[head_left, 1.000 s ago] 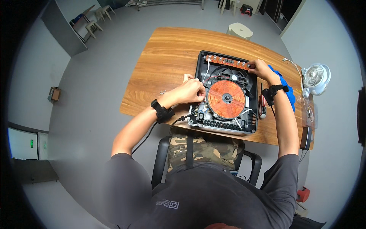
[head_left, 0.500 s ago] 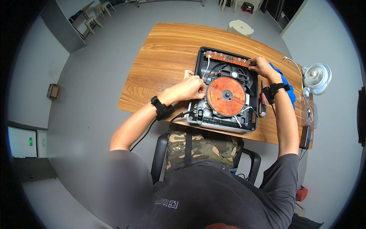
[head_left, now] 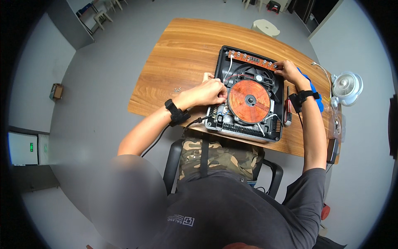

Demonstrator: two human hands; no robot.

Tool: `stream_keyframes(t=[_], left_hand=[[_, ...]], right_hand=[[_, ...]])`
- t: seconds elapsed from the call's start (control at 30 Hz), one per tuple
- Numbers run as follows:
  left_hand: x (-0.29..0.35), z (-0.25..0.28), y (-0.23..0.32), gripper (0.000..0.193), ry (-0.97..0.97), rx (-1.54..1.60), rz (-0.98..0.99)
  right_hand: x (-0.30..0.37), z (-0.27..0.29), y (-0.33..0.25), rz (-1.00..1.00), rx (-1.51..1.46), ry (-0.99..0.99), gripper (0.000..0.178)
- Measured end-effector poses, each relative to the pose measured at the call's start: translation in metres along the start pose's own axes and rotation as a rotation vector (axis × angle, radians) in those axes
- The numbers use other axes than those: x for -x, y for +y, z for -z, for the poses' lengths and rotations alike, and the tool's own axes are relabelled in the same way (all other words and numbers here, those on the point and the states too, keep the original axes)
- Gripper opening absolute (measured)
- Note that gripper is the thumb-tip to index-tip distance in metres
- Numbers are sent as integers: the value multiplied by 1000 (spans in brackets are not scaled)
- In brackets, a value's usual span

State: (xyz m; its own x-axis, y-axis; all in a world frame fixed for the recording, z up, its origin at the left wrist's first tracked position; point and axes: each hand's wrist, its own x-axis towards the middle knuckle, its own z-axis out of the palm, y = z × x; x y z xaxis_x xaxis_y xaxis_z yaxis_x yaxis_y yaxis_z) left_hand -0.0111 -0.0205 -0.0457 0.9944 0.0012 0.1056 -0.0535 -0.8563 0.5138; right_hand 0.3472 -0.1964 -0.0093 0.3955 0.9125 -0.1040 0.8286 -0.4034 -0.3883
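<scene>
An opened induction cooker (head_left: 221,57) lies on the wooden table in front of me. Its round copper coil (head_left: 246,112) sits over the lower inside, with a dark fan beyond it. Along the far edge runs a narrow orange circuit board (head_left: 258,61), a white cable plugged in near its left end. My right hand (head_left: 289,73) pinches the board's right end between thumb and fingers. At the coil's left side, my left hand (head_left: 210,92) is closed, fingertips pressed together down by the wiring; whatever they hold is hidden. Both wrists wear black straps.
Right of the cooker lies a red-and-grey screwdriver (head_left: 287,113), with a blue cloth (head_left: 318,101) beyond my right wrist. A small white fan (head_left: 347,86) stands at the table's right edge. Several small screws (head_left: 177,89) lie left of the cooker. A pale stool (head_left: 265,28) stands behind the table.
The whole view has shifted slightly. Both hands keep nearly the same places on the cooker, with only small finger movement.
</scene>
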Motion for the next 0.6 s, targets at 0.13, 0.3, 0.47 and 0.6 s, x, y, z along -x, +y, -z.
stream_keyframes(t=[0.13, 0.3, 0.47, 0.6], left_hand=[[0, -3, -3, 15, 4, 4, 6], [-4, -4, -1, 18, 22, 14, 29], [-10, -5, -2, 17, -19, 15, 99], [-13, -8, -1, 15, -1, -33, 121]], right_hand=[[-3, -2, 3, 31, 20, 16, 41], [-7, -7, 20, 24, -48, -3, 41], [-9, -9, 22, 17, -66, -13, 40], [-8, -8, 21, 20, -49, -18, 40]])
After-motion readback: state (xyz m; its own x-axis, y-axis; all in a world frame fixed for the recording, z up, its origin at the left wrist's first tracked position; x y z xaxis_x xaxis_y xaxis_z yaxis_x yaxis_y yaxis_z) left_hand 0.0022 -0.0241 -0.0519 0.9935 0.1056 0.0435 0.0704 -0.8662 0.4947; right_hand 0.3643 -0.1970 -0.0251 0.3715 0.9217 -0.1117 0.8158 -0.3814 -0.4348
